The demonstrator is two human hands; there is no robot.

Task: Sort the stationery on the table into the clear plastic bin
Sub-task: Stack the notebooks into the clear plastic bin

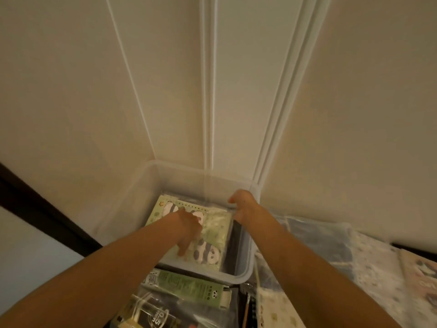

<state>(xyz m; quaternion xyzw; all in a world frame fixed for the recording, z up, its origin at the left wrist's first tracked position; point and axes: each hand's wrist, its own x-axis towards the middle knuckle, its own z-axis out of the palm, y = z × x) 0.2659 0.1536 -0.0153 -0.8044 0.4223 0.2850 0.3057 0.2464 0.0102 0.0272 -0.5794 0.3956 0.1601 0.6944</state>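
The clear plastic bin (132, 204) stands against the wall corner. Inside it lies a green panda-print notebook (217, 230), flat on the bin's contents. My left hand (188, 229) reaches down into the bin and rests on the notebook with its fingers pointing down onto the cover. My right hand (241, 204) grips the bin's right rim, fingers curled over the edge. In front of the bin lies a green panda-marked box (189, 286) on top of packaged pens (151, 313).
A clear lid or plastic sheet (314, 237) lies right of the bin over patterned papers (369, 268). A panda-print item (423, 275) shows at the right edge. A dark ledge (40, 209) runs along the left wall.
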